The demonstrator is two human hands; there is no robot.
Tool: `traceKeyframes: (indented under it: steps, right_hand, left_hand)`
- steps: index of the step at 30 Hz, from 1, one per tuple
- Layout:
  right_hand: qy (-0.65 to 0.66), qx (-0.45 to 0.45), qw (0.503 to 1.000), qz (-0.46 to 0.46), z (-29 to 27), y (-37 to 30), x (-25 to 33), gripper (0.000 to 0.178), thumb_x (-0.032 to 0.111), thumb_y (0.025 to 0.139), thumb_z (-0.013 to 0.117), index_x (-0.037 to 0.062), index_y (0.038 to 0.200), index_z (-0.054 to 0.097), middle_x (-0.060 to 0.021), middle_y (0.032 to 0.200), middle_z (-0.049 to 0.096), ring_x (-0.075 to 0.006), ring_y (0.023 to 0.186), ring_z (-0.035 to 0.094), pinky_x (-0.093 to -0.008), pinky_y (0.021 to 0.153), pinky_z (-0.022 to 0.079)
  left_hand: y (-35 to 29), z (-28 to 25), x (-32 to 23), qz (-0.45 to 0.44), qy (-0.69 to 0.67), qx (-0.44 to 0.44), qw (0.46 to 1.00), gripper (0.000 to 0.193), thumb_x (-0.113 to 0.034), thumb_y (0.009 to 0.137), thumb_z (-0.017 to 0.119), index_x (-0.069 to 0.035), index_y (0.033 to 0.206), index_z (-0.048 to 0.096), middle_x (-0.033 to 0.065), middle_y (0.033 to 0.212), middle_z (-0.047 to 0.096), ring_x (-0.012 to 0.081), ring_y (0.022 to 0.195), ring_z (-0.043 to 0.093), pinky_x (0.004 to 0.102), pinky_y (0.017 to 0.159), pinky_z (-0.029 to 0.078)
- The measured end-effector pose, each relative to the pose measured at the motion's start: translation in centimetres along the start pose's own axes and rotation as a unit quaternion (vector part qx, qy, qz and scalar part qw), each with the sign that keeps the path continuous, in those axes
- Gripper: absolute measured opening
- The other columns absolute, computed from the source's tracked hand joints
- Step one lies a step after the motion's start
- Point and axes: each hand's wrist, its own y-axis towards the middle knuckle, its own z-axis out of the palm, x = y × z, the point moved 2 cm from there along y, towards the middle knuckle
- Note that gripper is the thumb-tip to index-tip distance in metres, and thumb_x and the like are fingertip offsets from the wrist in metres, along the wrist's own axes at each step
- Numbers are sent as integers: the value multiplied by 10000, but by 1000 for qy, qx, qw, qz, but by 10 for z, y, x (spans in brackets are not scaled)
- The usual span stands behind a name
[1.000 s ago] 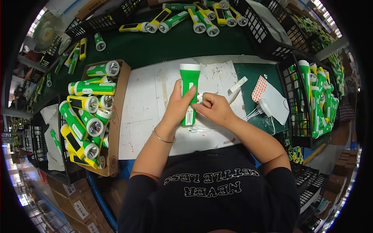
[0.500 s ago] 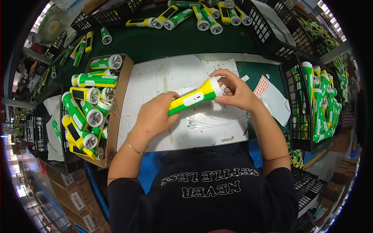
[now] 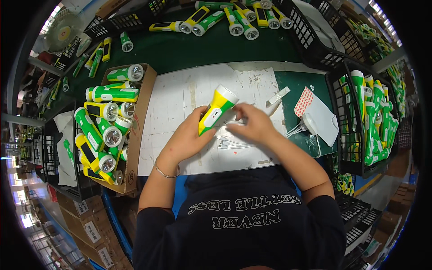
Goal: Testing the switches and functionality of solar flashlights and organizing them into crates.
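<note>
My left hand (image 3: 187, 139) is closed round the body of a green and yellow flashlight (image 3: 219, 109). The flashlight tilts up, its white head pointing away and to the right, and a white side panel with a small slot faces up. Just right of it is my right hand (image 3: 253, 126), off the flashlight, its thumb and fingers bent and smeared by motion. Whether anything is between those fingers is unclear. Under and beside the right hand lie several white cables (image 3: 229, 143) with plugs, on a white work sheet (image 3: 168, 108).
A cardboard box (image 3: 143, 108) of flashlights stands left; a black crate (image 3: 342, 130) holds more at right. Beyond the sheet, several flashlights (image 3: 236, 28) lie on the green table (image 3: 198, 49). A white card with red marks (image 3: 315, 112) and a round white piece (image 3: 309, 123) lie right.
My right hand has come off the flashlight's head and moved down and left, toward the cables. The flashlight has turned more upright in my left hand and shifted left.
</note>
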Motion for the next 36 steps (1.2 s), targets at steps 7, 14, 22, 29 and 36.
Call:
traceKeyframes:
  steps: [7,14,22,29,36]
  right_hand:
    - [169,-25,985,15,2,3,-6,182,228,798,659,68,875,620,-61,775,632,-156,699,612,-284,632,486]
    - [403,65,910,80,-25,2,-6,178,117,815,663,-37,882,604,-66,796,646,-95,734,619,-214,662,486]
    - [427,70,893,127,-17,3,-14,169,105,806,659,-44,868,609,-75,763,645,-112,718,629,-211,655,481]
    - [452,63,879,142,-19,-1,-7,139,95,817,644,-30,868,609,-69,761,647,-95,700,604,-206,661,466]
    - [180,23,983,29,-33,-21,11,344,173,774,705,9,1051,584,-67,947,646,-115,891,598,-246,758,467]
  left_hand:
    - [3,11,7,-80,-24,-43,996,610,-217,754,689,6,1238,393,234,1113,546,332,1011,569,361,863,452]
    - [14,29,-2,-72,-10,-41,997,618,-210,734,709,2,1227,403,228,1094,541,318,1009,565,362,863,452]
    - [12,40,-13,44,209,-163,963,614,-173,702,736,-80,1229,435,133,1029,518,322,877,577,380,695,496]
    - [18,39,-6,47,188,-175,965,600,-162,696,740,-86,1216,450,123,997,507,305,846,573,367,676,498]
    - [23,19,9,-77,-488,20,869,532,-223,857,632,-26,1289,392,144,1190,546,207,1095,529,330,930,421]
